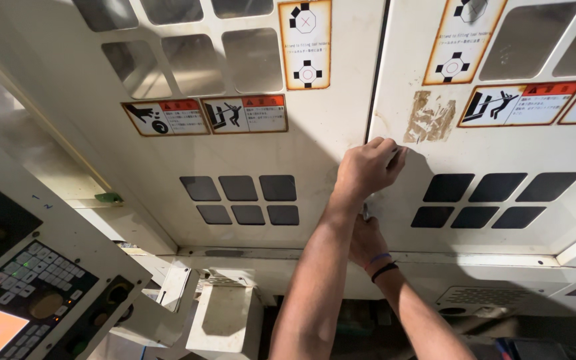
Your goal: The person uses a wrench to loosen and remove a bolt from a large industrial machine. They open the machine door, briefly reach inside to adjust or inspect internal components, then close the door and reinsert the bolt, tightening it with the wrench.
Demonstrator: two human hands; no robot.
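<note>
From the head view, two cream machine doors [288,153] meet at a dark seam [376,80]. The left hand [368,167] is curled on the handle there; the right hand [367,240], two wristbands [383,264], grips below. Each door carries six dark vents [241,199].

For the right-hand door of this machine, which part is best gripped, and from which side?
Grip the right door by its left edge, along the dark seam where it meets the left door, coming from the front. The face is flat, with no handle in view. Both the left hand and right hand are already at that seam.
</note>
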